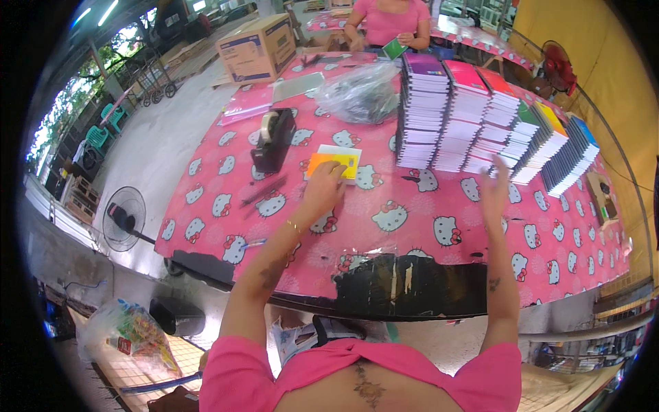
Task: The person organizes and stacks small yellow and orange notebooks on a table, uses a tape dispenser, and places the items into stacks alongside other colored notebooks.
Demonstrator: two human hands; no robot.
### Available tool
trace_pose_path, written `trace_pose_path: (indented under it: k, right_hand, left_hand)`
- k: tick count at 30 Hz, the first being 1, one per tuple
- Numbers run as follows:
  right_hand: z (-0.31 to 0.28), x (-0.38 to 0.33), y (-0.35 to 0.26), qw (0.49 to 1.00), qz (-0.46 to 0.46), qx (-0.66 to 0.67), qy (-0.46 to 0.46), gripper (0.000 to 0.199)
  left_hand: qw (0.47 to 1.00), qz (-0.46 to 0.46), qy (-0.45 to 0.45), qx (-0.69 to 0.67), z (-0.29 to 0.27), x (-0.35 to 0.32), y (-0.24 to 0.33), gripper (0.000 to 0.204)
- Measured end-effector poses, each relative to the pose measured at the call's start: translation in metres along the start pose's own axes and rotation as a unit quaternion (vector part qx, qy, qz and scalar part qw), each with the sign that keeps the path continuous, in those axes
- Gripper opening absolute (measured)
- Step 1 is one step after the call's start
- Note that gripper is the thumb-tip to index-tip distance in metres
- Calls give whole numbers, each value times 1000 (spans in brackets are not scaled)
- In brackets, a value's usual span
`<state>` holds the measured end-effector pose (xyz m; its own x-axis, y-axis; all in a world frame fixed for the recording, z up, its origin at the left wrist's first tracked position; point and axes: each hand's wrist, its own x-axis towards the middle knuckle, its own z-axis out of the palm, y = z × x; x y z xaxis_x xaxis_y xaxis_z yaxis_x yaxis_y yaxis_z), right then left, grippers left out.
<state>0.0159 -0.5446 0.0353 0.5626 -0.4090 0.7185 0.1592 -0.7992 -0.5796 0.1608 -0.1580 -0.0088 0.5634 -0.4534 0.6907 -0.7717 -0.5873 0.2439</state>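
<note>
Handling this yellow notebook (pixel 349 163) seems my step: left hand (pixel 324 182) on it, grip unclear; right hand (pixel 495 193) unclasped, empty near 6 stacks (pixel 480 125); next likely needs a firm pinch.

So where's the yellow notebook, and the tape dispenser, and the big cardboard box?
Yellow notebook (pixel 349 163): head view, on the right part of its cover.
Tape dispenser (pixel 277 145): head view, on its black body.
Cardboard box (pixel 248 59): head view, on its front side.
</note>
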Motion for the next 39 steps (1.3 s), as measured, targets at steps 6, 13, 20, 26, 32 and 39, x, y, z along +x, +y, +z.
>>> trace_pose_path:
  k: [6, 13, 20, 26, 32, 39]
  right_hand:
    - [62, -83, -101, 954, -49, 150, -255, 48]
    - [57, -141, -147, 938, 39, 218, -266, 49]
    - [55, -203, -122, 855, 249, 359, -280, 33]
    - [55, -195, -159, 831, 296, 345, -321, 21]
    - [59, -198, -171, 831, 232, 363, -352, 31]
    - [64, -195, -175, 825, 223, 319, -409, 28]
  left_hand:
    - [983, 44, -176, -10, -13, -3, -47, 23]
    - [975, 147, -126, -108, -59, -37, 92, 30]
    - [991, -91, -8, -98, -62, -79, 27, 31]
    - [977, -108, -31, 182, -89, -76, -95, 23]
    - [979, -99, -62, 169, -83, -82, -91, 13]
    - [976, -65, -101, 181, -90, -90, -92, 16]
